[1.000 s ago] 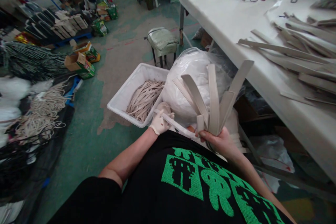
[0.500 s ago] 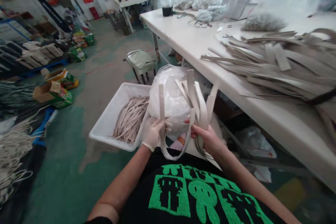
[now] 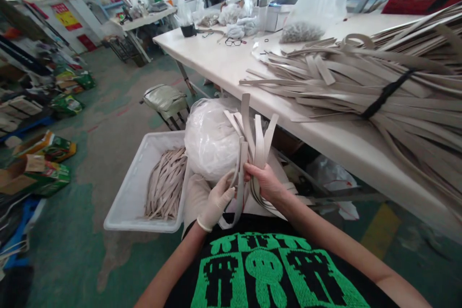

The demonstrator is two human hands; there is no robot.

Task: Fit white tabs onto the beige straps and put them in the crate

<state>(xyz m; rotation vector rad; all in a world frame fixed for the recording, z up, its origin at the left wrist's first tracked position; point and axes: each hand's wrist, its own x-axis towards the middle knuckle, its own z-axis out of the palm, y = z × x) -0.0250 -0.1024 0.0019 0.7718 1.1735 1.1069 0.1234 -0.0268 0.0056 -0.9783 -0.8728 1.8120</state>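
Observation:
My right hand (image 3: 265, 183), bare, grips a bunch of flat greyish-beige straps (image 3: 259, 142) whose ends fan upward above the fist. One strap (image 3: 240, 202) loops down between my hands, close to my shirt. My left hand (image 3: 217, 202), in a pale glove, has its fingers closed around that looped strap just left of the bunch; the exact fingertip contact is partly hidden. Behind my hands a stuffed clear plastic bag (image 3: 211, 139) rests by my lap. Left of it, a white plastic bin (image 3: 124, 187) holds a heap of similar strips (image 3: 168, 185).
A long white table (image 3: 212, 57) runs along the right, bearing a large pile of straps (image 3: 335, 82) with a black tie (image 3: 388, 92), glasses (image 3: 234, 42) and plastic bags. A padded stool (image 3: 164, 98) stands beyond the bin. Opened cartons (image 3: 50, 173) sit on the left floor.
My left hand has brought the looped strap rightward against the bunch, so its two ends now stand close together. The view has turned right, showing more of the strap pile.

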